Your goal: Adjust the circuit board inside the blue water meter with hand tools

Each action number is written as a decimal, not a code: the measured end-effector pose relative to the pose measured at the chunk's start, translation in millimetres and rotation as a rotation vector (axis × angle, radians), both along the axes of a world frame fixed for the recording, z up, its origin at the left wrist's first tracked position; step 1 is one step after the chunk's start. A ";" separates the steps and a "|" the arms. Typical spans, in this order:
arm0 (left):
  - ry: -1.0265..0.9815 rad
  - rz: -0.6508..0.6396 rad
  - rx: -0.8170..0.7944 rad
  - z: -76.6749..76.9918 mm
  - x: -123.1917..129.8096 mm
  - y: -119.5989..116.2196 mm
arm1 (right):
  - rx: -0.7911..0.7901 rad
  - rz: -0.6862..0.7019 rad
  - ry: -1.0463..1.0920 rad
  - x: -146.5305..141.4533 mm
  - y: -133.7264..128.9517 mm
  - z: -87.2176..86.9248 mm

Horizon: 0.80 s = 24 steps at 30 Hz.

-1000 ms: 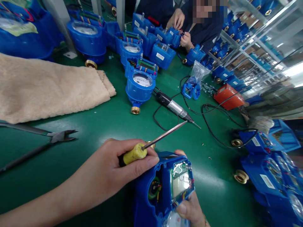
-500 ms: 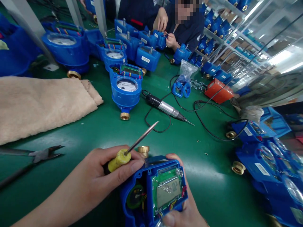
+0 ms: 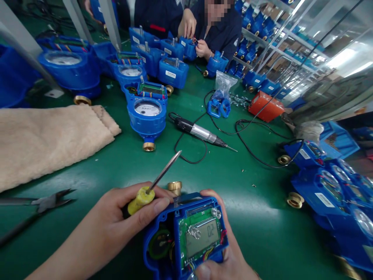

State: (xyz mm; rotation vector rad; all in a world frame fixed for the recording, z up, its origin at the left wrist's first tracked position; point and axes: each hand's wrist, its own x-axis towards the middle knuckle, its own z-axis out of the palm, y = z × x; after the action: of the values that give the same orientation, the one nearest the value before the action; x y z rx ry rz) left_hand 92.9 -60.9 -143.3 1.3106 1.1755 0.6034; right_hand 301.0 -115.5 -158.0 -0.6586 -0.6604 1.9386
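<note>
My left hand [image 3: 116,221] grips a screwdriver [image 3: 148,190] by its yellow handle, and its thumb presses the top left corner of a blue water meter [image 3: 186,237]. The metal shaft points up and away to the right. My right hand [image 3: 230,260] holds the meter from the right and from below, fingers curled over its top edge. The meter's cover is off: a green circuit board with an LCD faces me, coloured wires run along its sides, and a brass fitting [image 3: 175,187] shows behind it.
Cutting pliers [image 3: 43,202] lie at the left, a beige towel [image 3: 49,136] behind them. An electric screwdriver [image 3: 201,134] with cable lies mid-table, near an orange box [image 3: 265,107]. Blue meters stand at the back and right. A person [image 3: 210,27] works at the far end.
The meter has turned so its board faces me more squarely. The screwdriver shaft has swung more upright. The view has shifted, and table items sit lower in the picture.
</note>
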 end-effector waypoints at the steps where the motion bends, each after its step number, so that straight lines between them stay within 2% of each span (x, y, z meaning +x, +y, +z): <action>1: 0.004 -0.010 0.000 -0.7 -0.2 1.0 | -0.033 -0.015 -0.014 -0.3 -0.6 2.4; 6: 0.031 -0.042 -0.051 1.0 2.2 5.0 | 0.029 0.009 -0.041 -4.2 -6.3 5.0; 11: 0.020 -0.057 -0.088 -0.1 7.0 9.6 | 0.071 0.035 -0.159 -2.6 -9.6 8.2; 13: 0.051 -0.040 -0.080 -1.0 9.0 11.6 | 0.072 0.093 -0.305 3.3 -8.1 15.1; 16: 0.100 -0.016 -0.088 -0.9 11.3 12.9 | 0.097 0.168 -0.643 15.9 -7.6 26.2; 18: 0.090 -0.016 -0.099 -0.9 11.9 12.5 | 0.252 0.114 -0.905 23.8 -10.1 31.8; 19: 0.081 -0.017 -0.101 -1.3 12.0 12.2 | 0.365 0.014 -1.052 26.7 -11.5 34.7; 21: 0.083 -0.023 -0.093 -2.4 11.8 12.1 | 0.642 -0.340 -1.280 29.3 -13.1 42.1; 22: 0.093 -0.029 -0.078 -2.7 11.6 12.4 | 0.806 -0.503 -1.307 28.5 -12.5 46.6; 23: 0.101 -0.034 -0.056 -2.5 11.3 12.8 | 0.969 -0.596 -1.258 26.1 -10.8 51.3; 24: 0.112 -0.040 -0.026 -1.3 10.6 13.3 | 1.144 -0.553 -1.155 22.0 -8.0 55.5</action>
State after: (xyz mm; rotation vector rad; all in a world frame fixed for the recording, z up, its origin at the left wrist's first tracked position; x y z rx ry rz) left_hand 103.4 -47.6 -144.6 1.3566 1.2416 0.4895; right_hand 323.1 -123.5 -102.5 -0.9806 -1.8184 0.3121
